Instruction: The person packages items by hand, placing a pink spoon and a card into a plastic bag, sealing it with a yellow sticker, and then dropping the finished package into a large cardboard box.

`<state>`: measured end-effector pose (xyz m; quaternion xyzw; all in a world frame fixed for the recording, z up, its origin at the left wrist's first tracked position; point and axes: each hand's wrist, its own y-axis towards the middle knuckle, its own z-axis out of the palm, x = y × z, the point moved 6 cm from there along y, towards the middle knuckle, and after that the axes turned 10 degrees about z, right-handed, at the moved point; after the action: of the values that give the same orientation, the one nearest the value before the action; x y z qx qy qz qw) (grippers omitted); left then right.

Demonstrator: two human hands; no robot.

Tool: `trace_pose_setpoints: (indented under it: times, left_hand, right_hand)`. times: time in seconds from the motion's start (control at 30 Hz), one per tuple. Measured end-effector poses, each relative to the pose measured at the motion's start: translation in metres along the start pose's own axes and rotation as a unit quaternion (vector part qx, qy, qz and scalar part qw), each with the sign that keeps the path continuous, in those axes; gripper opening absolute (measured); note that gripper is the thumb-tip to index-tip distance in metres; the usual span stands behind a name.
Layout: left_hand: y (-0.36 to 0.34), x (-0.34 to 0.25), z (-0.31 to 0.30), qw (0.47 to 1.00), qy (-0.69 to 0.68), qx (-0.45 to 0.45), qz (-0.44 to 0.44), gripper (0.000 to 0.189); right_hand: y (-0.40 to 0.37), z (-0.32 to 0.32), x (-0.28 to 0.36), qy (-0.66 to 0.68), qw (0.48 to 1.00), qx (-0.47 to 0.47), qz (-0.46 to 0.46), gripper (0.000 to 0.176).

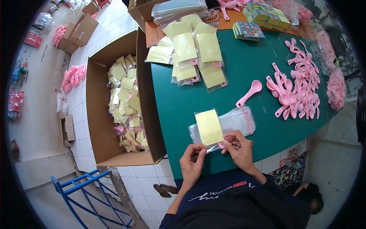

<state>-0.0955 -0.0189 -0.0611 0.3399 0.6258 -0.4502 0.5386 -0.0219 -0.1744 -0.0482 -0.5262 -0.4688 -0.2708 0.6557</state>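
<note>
Both hands pinch a clear plastic bag (pixel 209 128) holding a pale yellow card. A bit of pink shows at its lower right corner, partly behind my fingers. My left hand (pixel 192 162) has the lower left corner, fingers closed. At the lower right corner, my right hand (pixel 240 150) closes its thumb and fingers on the bag. Beneath it lies a stack of flat clear bags (pixel 238 121) on the green table (pixel 183 126). One pink measuring spoon (pixel 249 92) rests just beyond that stack.
A heap of pink spoons (pixel 297 89) lies at the right. Filled bags (pixel 185 47) are piled at the back, near stacked printed cards (pixel 248 30). Left of the table stands a large carton (pixel 101 141) of filled bags. A blue metal rack (pixel 91 183) and another person (pixel 307 196) are lower down.
</note>
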Motion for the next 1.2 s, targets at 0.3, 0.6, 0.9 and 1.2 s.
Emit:
trace_pose_setpoints:
  times: [0.3, 0.6, 0.9, 1.2]
  left_hand:
    - [0.001, -0.013, 0.001, 0.995, 0.081, 0.033, 0.045, 0.031]
    - [0.109, -0.109, 0.007, 0.926, 0.221, 0.017, 0.306, 0.040]
    - [0.107, -0.062, 0.089, 0.838, 0.347, 0.268, 0.326, 0.030]
    - [0.124, -0.044, 0.084, 0.892, 0.221, 0.321, 0.231, 0.020]
  right_hand:
    - [-0.003, 0.001, 0.000, -0.103, 0.993, 0.000, -0.057, 0.037]
    - [0.056, -0.024, 0.108, -0.207, 0.951, -0.016, -0.231, 0.043]
    - [0.107, -0.073, 0.082, -0.577, 0.766, 0.075, -0.272, 0.030]
    - [0.095, -0.077, 0.095, -0.408, 0.849, -0.052, -0.333, 0.015]
